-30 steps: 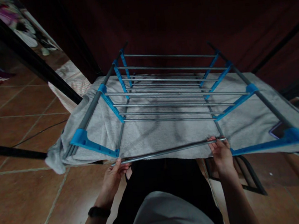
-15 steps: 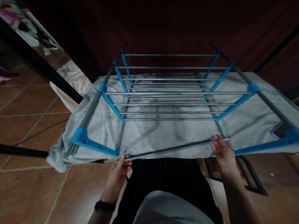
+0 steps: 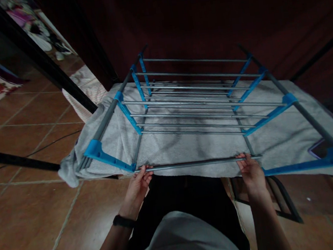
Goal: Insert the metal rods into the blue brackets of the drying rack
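Observation:
A thin grey metal rod [image 3: 193, 164] lies crosswise between my hands at the near side of a rack [image 3: 109, 114] with grey tubes. My left hand [image 3: 140, 183] pinches the rod close to its left end, beside the lower corner of a blue plastic bracket [image 3: 110, 160]. My right hand [image 3: 250, 171] is closed round the rod near its right end, which sticks out past the fingers. Another blue bracket [image 3: 309, 164] is to the right of that hand. Several similar rods [image 3: 189, 117] span the rack's farther brackets.
A grey blanket [image 3: 181, 149] covers the surface under the rack. Dark red panels [image 3: 202, 20] stand behind it. Black poles [image 3: 16, 158] cross at the left, above brown floor tiles [image 3: 30, 221]. A striped cloth [image 3: 85, 86] hangs at the back left.
The rod's left end has risen slightly, so the rod is now nearly level and close to the left bracket's lower corner. My left hand has moved up and right with it.

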`<state>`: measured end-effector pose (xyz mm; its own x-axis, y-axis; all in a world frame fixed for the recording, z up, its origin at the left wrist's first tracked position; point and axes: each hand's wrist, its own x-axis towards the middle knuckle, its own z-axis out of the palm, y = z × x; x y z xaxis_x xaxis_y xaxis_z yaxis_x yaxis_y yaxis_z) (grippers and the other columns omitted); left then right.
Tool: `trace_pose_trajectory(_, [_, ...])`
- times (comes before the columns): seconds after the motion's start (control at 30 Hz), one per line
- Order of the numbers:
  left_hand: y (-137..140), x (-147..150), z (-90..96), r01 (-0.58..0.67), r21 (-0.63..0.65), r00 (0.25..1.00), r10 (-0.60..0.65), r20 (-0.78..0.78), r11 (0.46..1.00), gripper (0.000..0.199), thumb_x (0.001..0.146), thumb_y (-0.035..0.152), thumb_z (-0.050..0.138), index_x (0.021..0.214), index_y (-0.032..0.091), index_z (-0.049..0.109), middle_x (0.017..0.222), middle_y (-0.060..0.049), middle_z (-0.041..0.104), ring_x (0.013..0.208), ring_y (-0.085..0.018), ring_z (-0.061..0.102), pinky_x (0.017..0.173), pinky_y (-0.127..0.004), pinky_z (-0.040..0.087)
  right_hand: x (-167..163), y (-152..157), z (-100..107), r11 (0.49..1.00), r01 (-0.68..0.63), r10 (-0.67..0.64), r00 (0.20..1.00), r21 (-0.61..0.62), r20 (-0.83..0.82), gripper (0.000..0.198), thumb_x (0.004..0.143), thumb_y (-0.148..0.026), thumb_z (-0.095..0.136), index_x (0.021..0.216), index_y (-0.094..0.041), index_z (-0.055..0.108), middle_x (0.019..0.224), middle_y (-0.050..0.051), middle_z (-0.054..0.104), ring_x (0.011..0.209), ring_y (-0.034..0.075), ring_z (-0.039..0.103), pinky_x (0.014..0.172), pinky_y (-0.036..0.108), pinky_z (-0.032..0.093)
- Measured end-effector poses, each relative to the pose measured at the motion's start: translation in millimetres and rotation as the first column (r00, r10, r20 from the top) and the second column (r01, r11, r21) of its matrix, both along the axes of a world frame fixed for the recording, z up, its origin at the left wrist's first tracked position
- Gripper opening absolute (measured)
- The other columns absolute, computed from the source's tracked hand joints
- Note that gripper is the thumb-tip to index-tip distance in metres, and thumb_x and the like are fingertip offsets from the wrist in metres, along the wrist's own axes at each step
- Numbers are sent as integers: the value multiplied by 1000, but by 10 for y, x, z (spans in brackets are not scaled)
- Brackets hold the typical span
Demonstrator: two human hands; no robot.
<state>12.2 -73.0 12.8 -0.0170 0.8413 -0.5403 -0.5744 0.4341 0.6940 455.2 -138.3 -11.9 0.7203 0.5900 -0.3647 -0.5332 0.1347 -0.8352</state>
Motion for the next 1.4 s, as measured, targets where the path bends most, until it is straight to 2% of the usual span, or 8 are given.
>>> trace_pose_trajectory(0.17, [71,73,79,-39,2,998,39,45,999,11,78,9,78,86,12,72,82,-5,76,69,-10,70,64,-18,56,4,-7,-25,1000,2,-2,1000,16,1,15,79,-19,74,85,-21,61,93,0,71,89,12,71,98,31,56])
trace_pose_trajectory(0.3, [117,128,132,-49,-9,999,49,21,999,9,79,5,75,85,11,72,91,-8,77,72,-11,71,66,-19,57,7,-8,-32,1000,5,-5,1000,20,-11,15,79,-18,74,87,-21,62,93,0,71,90,11,71,96,28,58])
trace_pose_trajectory(0.37, [139,143,146,-63,-13,998,63,16,998,8,79,4,75,78,11,71,93,-8,77,74,-11,71,66,-19,57,5,-3,-28,1000,11,-11,1000,17,-19,12,81,-17,72,88,-20,63,94,1,71,90,11,71,95,26,58])
trace_pose_trajectory(0.5, [195,165,154,-98,-9,995,98,19,995,20,77,2,76,63,11,64,91,-6,77,73,-11,71,67,-19,58,-2,4,-17,1000,12,-12,1000,10,-15,10,82,-19,72,88,-18,65,95,3,72,90,12,71,95,26,58])
trace_pose_trajectory(0.77, [309,231,209,-69,21,997,68,33,997,10,81,2,72,83,11,71,89,-8,77,73,-12,72,69,-17,58,-17,-6,-26,999,25,-24,1000,40,-8,13,80,-18,76,84,-19,64,91,0,72,88,11,71,94,28,58])
trace_pose_trajectory(1.03, [373,310,175,-71,46,997,69,38,996,12,84,-1,66,82,11,69,87,-8,77,72,-12,73,68,-18,60,-12,-48,-52,999,-18,18,1000,42,15,16,75,-22,79,85,-19,67,96,1,74,93,13,72,97,30,57])
trace_pose_trajectory(1.2, [394,308,126,-55,27,999,55,-1,998,10,85,1,67,82,11,68,87,-8,77,65,-10,72,60,-15,58,18,-68,-87,996,-39,38,999,75,9,19,69,-15,77,85,-21,69,95,-1,74,95,13,72,97,30,57])
trace_pose_trajectory(1.4, [431,340,124,-77,-5,996,77,-45,997,14,85,9,71,74,13,63,72,-3,74,55,-8,68,55,-15,56,-20,-70,-98,997,-25,20,998,70,59,18,70,-18,83,81,-22,69,94,-2,75,99,14,71,104,36,54])
